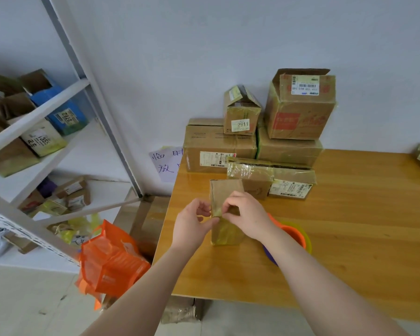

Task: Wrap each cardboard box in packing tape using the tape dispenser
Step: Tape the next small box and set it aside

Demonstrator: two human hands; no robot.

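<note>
In the head view a small cardboard box (224, 190) is seen on the desk (349, 251), near its left edge and about midway between the near and far edges, with its long side running away from the person. Its nearer half is covered in glossy yellowish tape, while the farther half is bare brown. The left hand (192, 225) is curled at the box's left edge, which is pinched between thumb and forefinger about where the tape ends. The right hand (249, 218) is laid over the box from the right, its fingers bent and pinching at the same spot; whether a tape end is held between them cannot be told. Under the right forearm, just beside the box, a round orange, green and purple object (301, 235) is partly hidden. Behind the small box two flat taped boxes (272, 180) are set together, and at the far left corner larger cartons are stacked against the wall, topped by a box labelled 2911 (241, 112) and a big open-flapped box (301, 105). A metal shelf rack (34, 117) holding parcels is seen left of the desk, and an orange bag (109, 260) lies on the floor by the desk's left edge.
</note>
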